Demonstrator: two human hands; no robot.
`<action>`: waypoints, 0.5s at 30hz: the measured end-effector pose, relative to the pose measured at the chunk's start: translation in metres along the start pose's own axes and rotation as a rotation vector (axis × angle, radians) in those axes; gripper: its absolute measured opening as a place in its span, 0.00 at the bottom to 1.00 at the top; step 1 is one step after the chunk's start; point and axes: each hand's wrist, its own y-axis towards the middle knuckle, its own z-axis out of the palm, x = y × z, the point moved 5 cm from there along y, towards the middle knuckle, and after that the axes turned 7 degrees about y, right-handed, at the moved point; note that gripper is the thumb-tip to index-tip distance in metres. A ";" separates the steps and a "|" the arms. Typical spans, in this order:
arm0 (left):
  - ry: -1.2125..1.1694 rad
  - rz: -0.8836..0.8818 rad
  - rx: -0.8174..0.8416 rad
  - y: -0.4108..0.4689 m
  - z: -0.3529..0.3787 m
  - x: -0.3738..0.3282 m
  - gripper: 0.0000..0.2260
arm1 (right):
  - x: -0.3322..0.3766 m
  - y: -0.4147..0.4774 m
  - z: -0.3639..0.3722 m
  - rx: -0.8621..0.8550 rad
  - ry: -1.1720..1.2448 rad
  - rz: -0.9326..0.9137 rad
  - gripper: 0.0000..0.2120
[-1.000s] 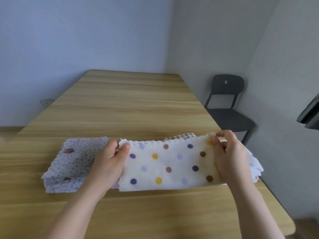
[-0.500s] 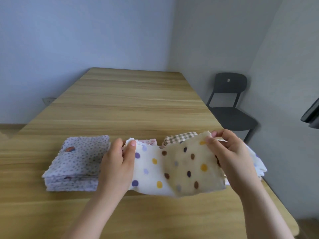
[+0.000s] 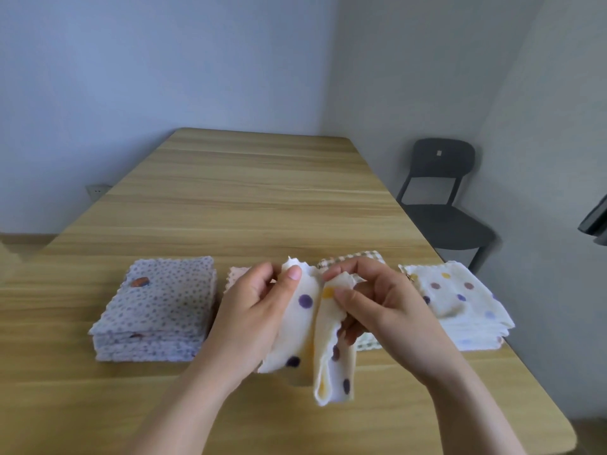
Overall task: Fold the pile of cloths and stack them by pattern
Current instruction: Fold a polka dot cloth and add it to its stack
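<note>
Left hand (image 3: 253,316), right hand (image 3: 387,307) pinch cloth (image 3: 308,326) (hangs lengthwise).

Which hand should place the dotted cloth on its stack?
Right, probably: the right hand pinches the dotted cloth and the matching stack lies on its side; the left hand is farther.
</note>
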 end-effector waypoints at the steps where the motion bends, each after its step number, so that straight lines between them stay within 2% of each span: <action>1: -0.007 0.008 0.009 -0.001 -0.001 -0.002 0.24 | -0.001 0.000 0.000 0.001 0.004 0.005 0.07; 4: -0.091 -0.038 0.096 -0.004 -0.002 -0.002 0.15 | -0.002 -0.002 0.001 0.036 0.033 0.034 0.06; 6: -0.132 -0.075 0.139 -0.007 -0.006 -0.001 0.09 | -0.003 -0.003 0.001 0.106 0.100 0.078 0.12; 10: -0.187 -0.079 0.194 -0.008 -0.013 -0.001 0.17 | -0.001 -0.008 0.002 0.243 0.194 0.123 0.20; 13: -0.213 -0.105 0.198 -0.009 -0.016 -0.002 0.24 | 0.001 -0.006 0.002 0.175 0.103 0.083 0.18; 15: -0.207 -0.103 0.217 -0.012 -0.015 -0.006 0.21 | 0.002 -0.002 0.003 0.085 -0.024 0.037 0.13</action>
